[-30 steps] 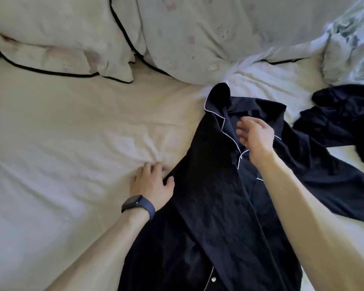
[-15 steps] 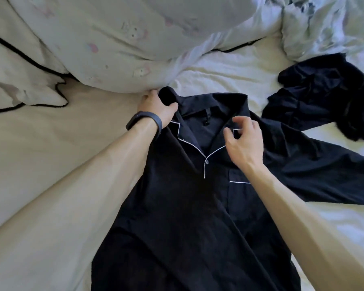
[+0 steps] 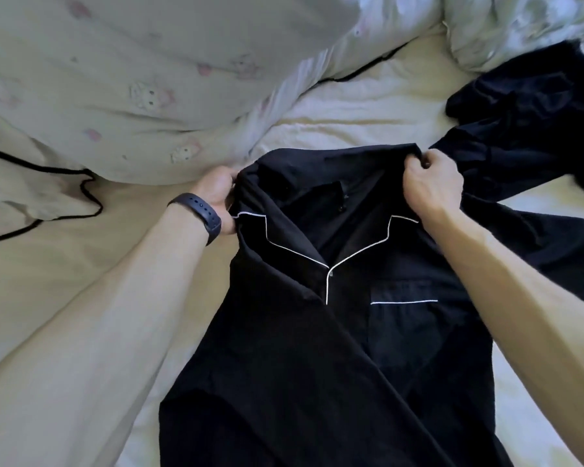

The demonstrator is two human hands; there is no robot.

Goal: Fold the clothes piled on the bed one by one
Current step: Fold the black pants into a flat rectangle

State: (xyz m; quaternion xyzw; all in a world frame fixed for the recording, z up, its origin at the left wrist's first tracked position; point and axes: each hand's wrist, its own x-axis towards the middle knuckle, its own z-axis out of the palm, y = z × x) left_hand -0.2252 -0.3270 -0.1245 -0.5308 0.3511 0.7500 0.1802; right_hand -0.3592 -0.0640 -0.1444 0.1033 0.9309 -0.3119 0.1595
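A dark navy pyjama shirt [image 3: 304, 358] with white piping lies front up on the cream bed sheet [image 3: 64, 284], collar toward the pillows. My left hand [image 3: 218, 193], a dark band on its wrist, grips the shirt's left shoulder by the collar. My right hand [image 3: 430, 183] grips the right shoulder, its fingers curled round a fold of cloth. The shirt's right sleeve runs off to the right edge of the view. A second dark garment [image 3: 533, 106] lies crumpled at the upper right.
A large printed pillow [image 3: 142, 79] lies just beyond the collar, touching my left hand's side. A black-trimmed pillow [image 3: 31, 193] sits at the left. A rumpled pale duvet [image 3: 506, 25] fills the top right corner.
My left hand moved from the sheet up to the shirt's left shoulder. My right hand shifted from the lapel to the right shoulder and closed on it. The collar has opened out.
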